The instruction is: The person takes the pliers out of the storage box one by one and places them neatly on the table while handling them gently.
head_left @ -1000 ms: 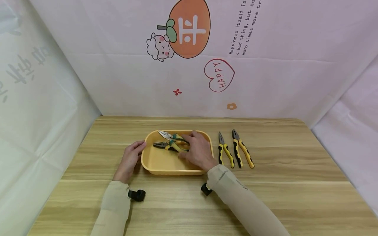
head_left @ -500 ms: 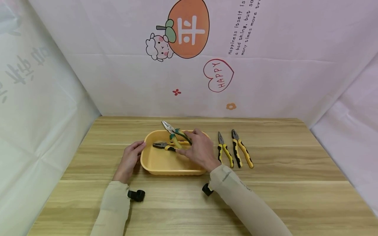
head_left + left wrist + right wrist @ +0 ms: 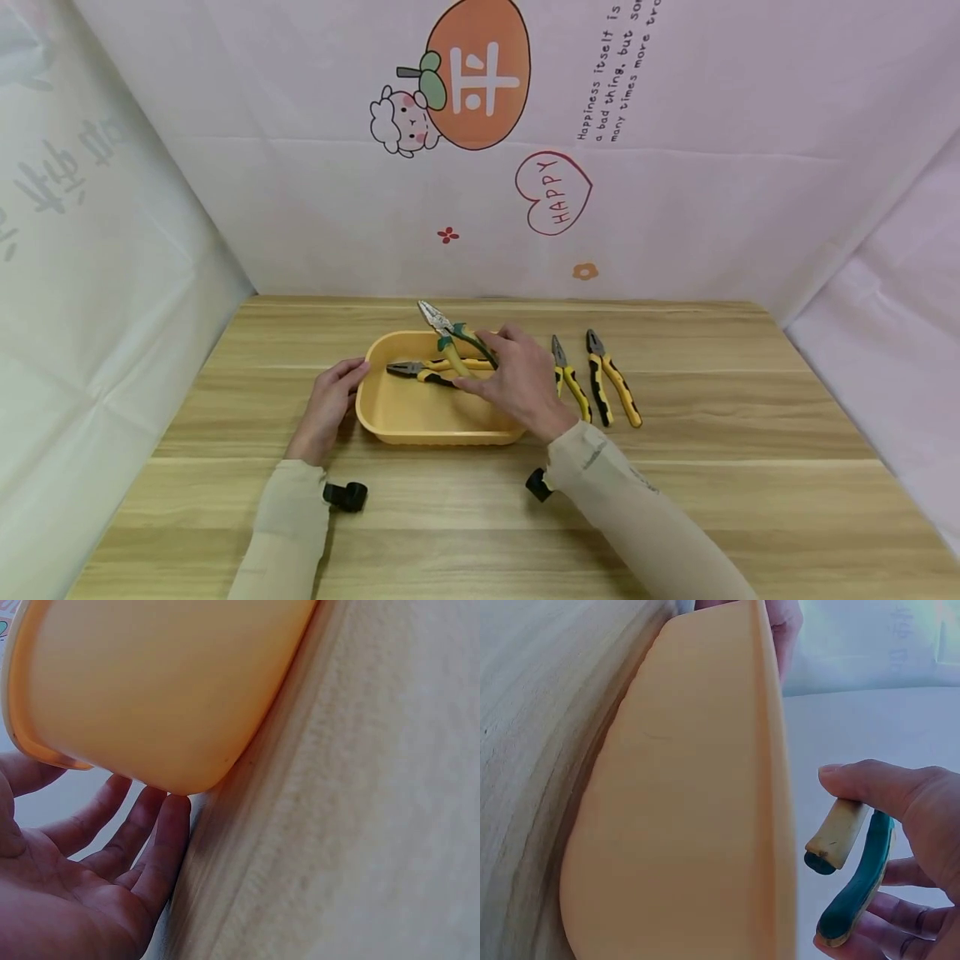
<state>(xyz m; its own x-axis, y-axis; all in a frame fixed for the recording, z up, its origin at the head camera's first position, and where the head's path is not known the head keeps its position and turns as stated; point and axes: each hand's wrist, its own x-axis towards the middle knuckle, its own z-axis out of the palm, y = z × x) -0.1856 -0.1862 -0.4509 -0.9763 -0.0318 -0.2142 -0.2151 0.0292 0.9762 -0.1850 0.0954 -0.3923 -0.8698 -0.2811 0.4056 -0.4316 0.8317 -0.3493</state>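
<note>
My right hand (image 3: 521, 375) holds green-and-yellow-handled pliers (image 3: 437, 319) by the handles, between thumb and fingers, above a yellow plastic tray (image 3: 420, 436). Their metal nose points up and left past the tray's far rim. In the right wrist view, the two handle ends (image 3: 855, 892) hang apart below the thumb. Yellow-and-black combination pliers (image 3: 407, 369) lie inside the tray, their right end hidden by the hand. At the tray's left end my left hand (image 3: 327, 408) rests its fingertips against the outer wall, with one digit up by the rim.
Right of the tray, yellow-and-black needle-nose pliers (image 3: 559, 350) lie on the wooden table (image 3: 442, 517), partly covered by the right hand. Another pair of combination pliers (image 3: 597, 367) lies beside them. A printed white cloth (image 3: 337, 217) stands behind the table.
The right hand has lifted the green-and-yellow pliers out of the tray, up and slightly right, turning their nose farther upward. The left hand stays at the tray's end.
</note>
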